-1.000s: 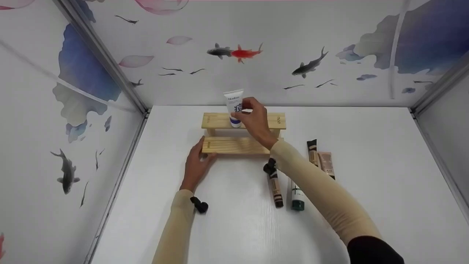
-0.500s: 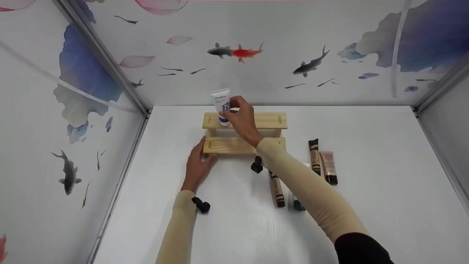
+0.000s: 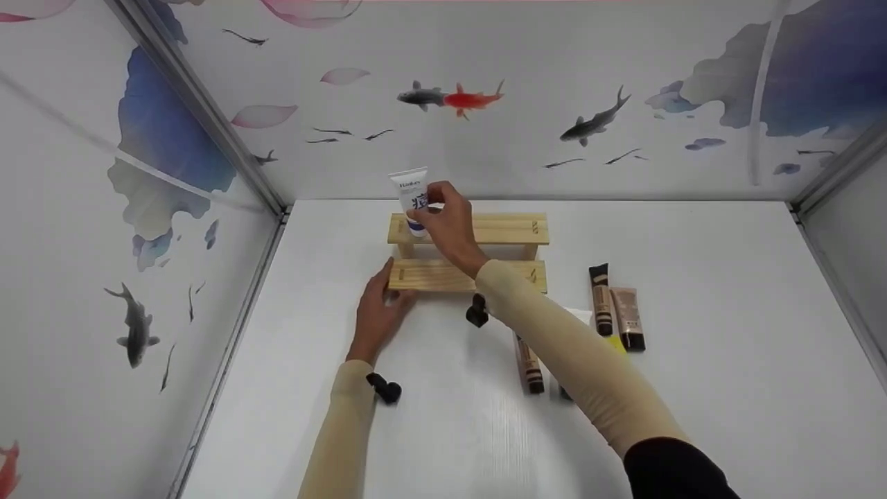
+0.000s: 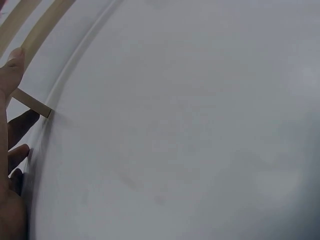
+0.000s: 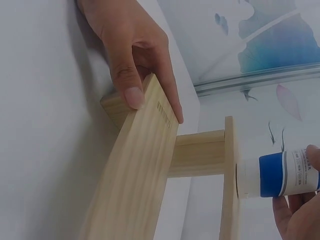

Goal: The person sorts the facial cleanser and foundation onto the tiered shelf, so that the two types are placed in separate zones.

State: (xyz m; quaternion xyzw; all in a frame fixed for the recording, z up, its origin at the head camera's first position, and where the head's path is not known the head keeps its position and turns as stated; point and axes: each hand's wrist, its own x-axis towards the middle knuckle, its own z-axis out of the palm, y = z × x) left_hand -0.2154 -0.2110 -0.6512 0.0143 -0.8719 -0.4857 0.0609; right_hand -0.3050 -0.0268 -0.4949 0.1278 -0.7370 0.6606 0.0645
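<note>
A two-tier wooden rack (image 3: 443, 277) stands on the white table. My left hand (image 3: 378, 315) grips the left end of its lower board, thumb on the near edge and fingers round the end, as the right wrist view shows. My right hand (image 3: 450, 225) pinches a white squeeze tube (image 3: 410, 187) with dark blue lettering and a blue band (image 5: 271, 175). The tube is nearly upright, leaning a little left, its white cap (image 5: 248, 178) down at the left end of the upper board (image 5: 229, 195). In the right wrist view the cap appears to meet the board.
Right of the rack lie a brown-and-black tube (image 3: 601, 301), a pinkish-beige tube (image 3: 629, 319) and another brown-striped tube (image 3: 531, 367). My right forearm partly covers more items, including a white tube end (image 3: 581, 316) and something yellow (image 3: 615, 344). Printed walls (image 3: 332, 166) bound the table.
My right hand has carried the white squeeze tube leftward along the upper board to its left end. The left hand keeps its grip on the rack. More of the tubes on the right shows.
</note>
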